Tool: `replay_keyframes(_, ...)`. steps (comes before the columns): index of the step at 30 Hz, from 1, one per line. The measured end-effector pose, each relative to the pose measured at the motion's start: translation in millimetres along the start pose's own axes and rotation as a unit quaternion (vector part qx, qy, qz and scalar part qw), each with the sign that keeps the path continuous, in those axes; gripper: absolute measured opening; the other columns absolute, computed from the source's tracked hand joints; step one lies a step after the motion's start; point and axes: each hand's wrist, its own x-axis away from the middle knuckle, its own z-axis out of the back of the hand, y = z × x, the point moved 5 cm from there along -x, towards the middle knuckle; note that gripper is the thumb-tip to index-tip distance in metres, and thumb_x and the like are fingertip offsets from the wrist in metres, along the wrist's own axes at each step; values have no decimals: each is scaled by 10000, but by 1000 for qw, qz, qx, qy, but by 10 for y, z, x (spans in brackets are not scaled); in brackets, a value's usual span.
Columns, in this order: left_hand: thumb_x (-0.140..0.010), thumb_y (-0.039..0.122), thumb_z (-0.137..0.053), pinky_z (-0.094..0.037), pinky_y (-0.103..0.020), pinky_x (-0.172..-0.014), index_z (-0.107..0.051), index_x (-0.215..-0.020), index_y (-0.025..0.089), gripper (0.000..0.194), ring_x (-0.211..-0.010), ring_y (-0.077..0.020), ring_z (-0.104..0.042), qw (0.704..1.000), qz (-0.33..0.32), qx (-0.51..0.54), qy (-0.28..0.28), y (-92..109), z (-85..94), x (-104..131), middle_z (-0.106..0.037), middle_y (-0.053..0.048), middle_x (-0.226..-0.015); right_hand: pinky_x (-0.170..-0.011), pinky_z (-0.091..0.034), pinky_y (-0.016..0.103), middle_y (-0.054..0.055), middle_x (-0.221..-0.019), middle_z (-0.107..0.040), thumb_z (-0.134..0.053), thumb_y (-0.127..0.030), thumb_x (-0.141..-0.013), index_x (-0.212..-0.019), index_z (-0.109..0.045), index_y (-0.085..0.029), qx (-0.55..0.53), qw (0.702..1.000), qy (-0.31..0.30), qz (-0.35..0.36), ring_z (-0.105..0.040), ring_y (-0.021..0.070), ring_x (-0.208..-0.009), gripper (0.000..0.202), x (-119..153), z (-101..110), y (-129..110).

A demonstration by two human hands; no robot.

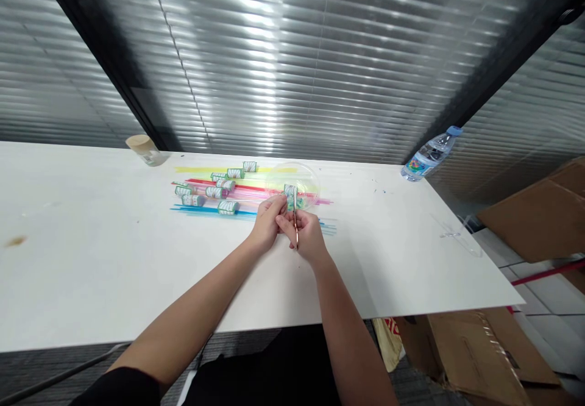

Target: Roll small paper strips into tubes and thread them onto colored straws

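Observation:
My right hand (307, 233) is closed around a pair of scissors (295, 218), its blades pointing away from me. Beside it, touching, my left hand (269, 222) is closed in a pinch near the blades; what its fingers hold is too small to make out. Just beyond both hands stands a clear round plastic dish (315, 180) with green-and-white patterned pieces (289, 191) in it. Thin colored sticks lie left of and under the dish: yellow (196, 169), red (249, 187) and blue (187, 210). Several small patterned pieces (227, 207) rest on them.
A jar with a tan lid (139, 142) stands at the back left of the white table (137, 259). A water bottle (427, 157) is tilted in view at the back right. Clear plastic strips (461, 241) lie near the right edge. Cardboard boxes (479, 351) sit below.

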Motion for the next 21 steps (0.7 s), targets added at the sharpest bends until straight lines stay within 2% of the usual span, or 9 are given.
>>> replay_keyframes(6,-759,382,-645,-238,-208,-417,-330,-533,190,432,-427,-52,-280,1000,10,8,4,13,-6,11,-271,76,-482,-410,-327,226,-56,-538,-475,-771,-410,-696,-656,-495,-192,-18,1000,-5,-5,-394,78,-441,353,-9,-11,15)
replay_keyframes(10,-745,371,-648,-196,-191,-386,-321,-525,190,433,-394,-42,-268,1000,18,11,1,19,-14,18,-262,79,-461,-418,-362,224,-51,-543,-494,-752,-458,-711,-713,-531,-189,-32,999,31,10,-408,84,-456,348,-11,11,-7)
replay_keyframes(13,-739,391,-645,-130,-184,-365,-301,-524,198,449,-346,-29,-213,998,57,23,-26,-19,-41,32,-234,88,-437,-419,-386,223,-54,-531,-498,-691,-521,-757,-787,-553,-188,-48,995,82,19,-410,85,-442,362,-6,59,-34)
replay_keyframes(15,-736,400,-652,-132,-179,-365,-289,-513,196,473,-340,-22,-209,996,71,27,-47,-28,-66,47,-229,88,-442,-415,-392,223,-53,-528,-502,-677,-535,-763,-808,-558,-187,-54,993,102,21,-412,84,-432,371,-4,80,-47)
replay_keyframes(21,-737,409,-677,-170,-179,-360,-295,-521,193,489,-345,-21,-237,992,79,24,-94,2,-129,94,-244,82,-471,-438,-419,227,-14,-602,-556,-644,-516,-793,-743,-525,-188,-66,991,110,47,-479,98,-495,352,-1,79,-76)
